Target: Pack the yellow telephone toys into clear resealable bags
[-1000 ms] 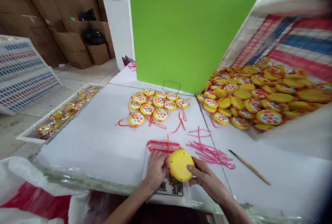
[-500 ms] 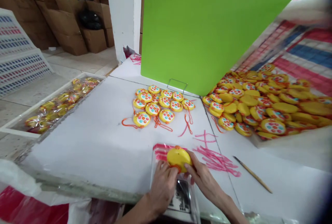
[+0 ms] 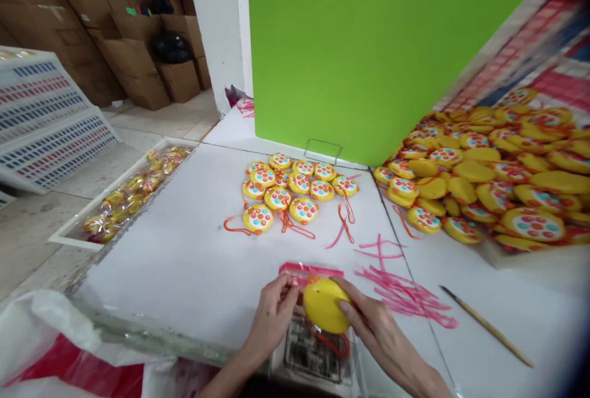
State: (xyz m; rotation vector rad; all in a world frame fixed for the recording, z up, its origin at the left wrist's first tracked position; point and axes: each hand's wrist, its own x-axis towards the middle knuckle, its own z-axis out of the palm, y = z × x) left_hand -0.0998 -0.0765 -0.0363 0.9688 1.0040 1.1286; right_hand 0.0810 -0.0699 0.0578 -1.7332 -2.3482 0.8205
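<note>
My right hand (image 3: 375, 318) grips a yellow oval toy (image 3: 326, 304) by its right side, plain back facing up. An orange cord loop (image 3: 335, 344) hangs below the toy. Just left of it, my left hand (image 3: 275, 309) has thumb and fingers pinched together. Whatever lies between those fingertips is too small to make out. Under both hands are clear plastic bags (image 3: 318, 355) with a pink-red band at the top and dark print. Farther back lies a group of similar yellow toys (image 3: 276, 198), with white faces and coloured dots up, some trailing orange cords.
A large heap of yellow toys (image 3: 474, 171) fills a box at the right. A thin wooden-handled tool (image 3: 488, 327) lies on the right of the table. Behind stands a green panel (image 3: 350, 60). A white-rimmed tray (image 3: 69, 239) of bagged toys sits at left, beyond it white crates (image 3: 50, 121).
My left hand has come off the toy and moved left. The right hand alone now holds the toy, and its orange cord hangs down. The view has shifted slightly.
</note>
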